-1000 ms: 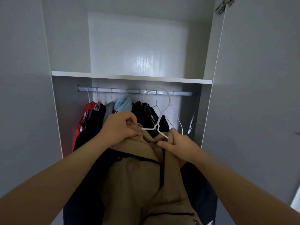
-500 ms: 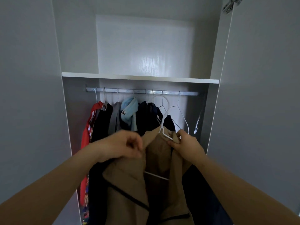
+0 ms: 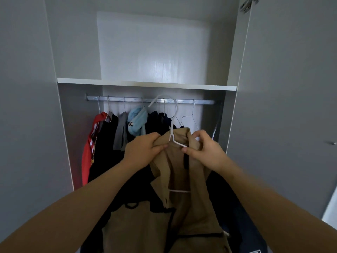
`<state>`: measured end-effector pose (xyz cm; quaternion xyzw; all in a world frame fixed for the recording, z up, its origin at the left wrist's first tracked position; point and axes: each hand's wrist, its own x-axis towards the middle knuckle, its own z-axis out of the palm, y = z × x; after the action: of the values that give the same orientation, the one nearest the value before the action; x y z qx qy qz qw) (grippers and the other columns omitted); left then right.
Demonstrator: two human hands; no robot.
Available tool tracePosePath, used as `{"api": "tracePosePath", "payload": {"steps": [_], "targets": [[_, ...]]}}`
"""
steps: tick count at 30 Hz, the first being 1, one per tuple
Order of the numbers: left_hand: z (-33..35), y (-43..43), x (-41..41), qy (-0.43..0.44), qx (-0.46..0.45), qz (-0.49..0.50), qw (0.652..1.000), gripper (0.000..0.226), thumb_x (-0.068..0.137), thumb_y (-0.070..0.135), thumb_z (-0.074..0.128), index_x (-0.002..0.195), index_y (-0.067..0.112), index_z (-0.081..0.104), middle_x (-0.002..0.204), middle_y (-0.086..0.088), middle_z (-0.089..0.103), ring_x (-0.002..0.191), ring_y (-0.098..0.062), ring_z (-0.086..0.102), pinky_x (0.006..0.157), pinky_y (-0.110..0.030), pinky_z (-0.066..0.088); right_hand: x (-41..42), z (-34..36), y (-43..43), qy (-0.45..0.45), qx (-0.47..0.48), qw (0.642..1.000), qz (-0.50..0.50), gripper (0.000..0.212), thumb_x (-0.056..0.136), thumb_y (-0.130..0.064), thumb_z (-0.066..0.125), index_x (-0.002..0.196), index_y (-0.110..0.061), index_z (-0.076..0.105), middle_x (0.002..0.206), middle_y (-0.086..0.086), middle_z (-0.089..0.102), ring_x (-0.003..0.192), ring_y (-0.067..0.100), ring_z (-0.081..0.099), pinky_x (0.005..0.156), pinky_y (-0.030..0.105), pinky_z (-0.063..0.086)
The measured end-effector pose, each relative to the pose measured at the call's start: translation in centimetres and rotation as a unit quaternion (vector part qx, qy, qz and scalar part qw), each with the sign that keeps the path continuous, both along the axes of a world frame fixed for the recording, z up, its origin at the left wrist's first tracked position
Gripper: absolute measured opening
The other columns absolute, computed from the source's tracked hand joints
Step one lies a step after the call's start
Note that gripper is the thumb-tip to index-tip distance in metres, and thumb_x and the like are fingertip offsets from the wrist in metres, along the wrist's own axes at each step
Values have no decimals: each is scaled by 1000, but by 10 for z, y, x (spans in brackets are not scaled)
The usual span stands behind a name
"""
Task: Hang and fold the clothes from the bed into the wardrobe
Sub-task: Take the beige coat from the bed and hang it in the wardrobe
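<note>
While both hands are raised in front of the open wardrobe [image 3: 76,42], the left hand [image 3: 144,150] grips the left shoulder of a tan jacket [image 3: 198,212], its fingers [image 3: 160,147] curled into the cloth with the thumb pressed on top. The right hand [image 3: 206,150] pinches the jacket's right collar edge, thumb in front and the other fingers bent behind the fabric. Between the two sets of fingers a white hanger [image 3: 174,123] rises out of the jacket's neck. Its sloping arm runs down toward the right thumb, and its lower bar shows below the fingers inside the open front of the jacket.

Above the fingers the hanger's hook reaches the level of the metal rail [image 3: 200,101]. Whether it sits over the rail cannot be told. The jacket hangs down from both grips, with dark trim showing low on it.

Beyond the left fingers, clothes already hang on the rail: a red top [image 3: 87,157] farthest left, then dark clothes [image 3: 105,143], a grey piece [image 3: 121,132] and a light blue one [image 3: 136,121]. Beyond the right fingers an empty wire hanger [image 3: 189,116] hangs from the rail. A white shelf [image 3: 145,84] lies just above the rail, and a grey door [image 3: 291,106] stands open to the right of the right hand.
</note>
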<state>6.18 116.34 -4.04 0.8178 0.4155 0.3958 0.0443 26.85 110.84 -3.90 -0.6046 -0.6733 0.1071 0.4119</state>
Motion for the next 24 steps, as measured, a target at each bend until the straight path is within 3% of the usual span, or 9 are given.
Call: {"api": "tracePosePath", "payload": {"steps": [3,7,10,12,15,18,22,24], "targets": [[-3,-4,16,-58,-10,-4,998,20,83,42,63,94,25,61,80,12,57,81,-10,56,70,-29,45,12,-4,-6,-95,-69,988,-100,60,79,-74,36,93,-19,55,83,-3,59,79,17,58,68,32,47],[-21,-8,34,-18,-16,-48,999,21,82,38,66,76,31,47,66,15,49,64,1,46,53,-17,31,22,-23,-11,-60,-83,981,-163,74,82,-75,22,74,-14,63,69,1,58,69,18,55,65,32,42],[-31,-7,41,-7,-29,-81,996,32,81,35,68,67,35,40,63,14,48,59,7,44,55,-8,35,33,-34,-13,-39,-102,984,-141,72,85,-70,25,72,-10,64,68,3,59,70,20,58,71,34,47],[-34,-2,47,3,-49,-100,994,31,80,35,70,67,36,42,65,14,50,62,5,47,53,-11,34,43,-39,-15,-8,-119,982,-145,74,84,-70,32,74,-6,67,69,5,61,70,20,60,73,35,50],[-38,4,59,42,-96,-148,983,22,77,36,73,76,35,51,71,14,54,69,-3,53,63,-22,41,60,-49,-20,65,-137,974,-167,72,80,-71,42,69,-4,66,69,9,63,69,21,62,68,33,51],[-51,4,70,90,-103,-180,974,20,76,38,73,87,28,60,76,15,56,74,-5,55,66,-20,42,73,-66,-27,102,-159,961,-201,67,77,-71,49,62,-7,62,66,10,62,68,22,61,61,29,47],[-71,2,84,79,-150,-193,967,16,80,36,70,90,30,60,82,19,57,79,0,55,67,-9,40,87,-86,-35,151,-188,941,-236,63,78,-65,55,78,-2,67,77,10,62,69,18,57,63,28,45],[-78,2,91,56,-180,-179,966,11,83,32,68,89,30,59,81,21,56,79,4,54,67,-3,39,95,-94,-39,179,-199,933,-243,62,81,-60,56,92,0,68,94,15,65,79,23,58,74,30,47]]}}
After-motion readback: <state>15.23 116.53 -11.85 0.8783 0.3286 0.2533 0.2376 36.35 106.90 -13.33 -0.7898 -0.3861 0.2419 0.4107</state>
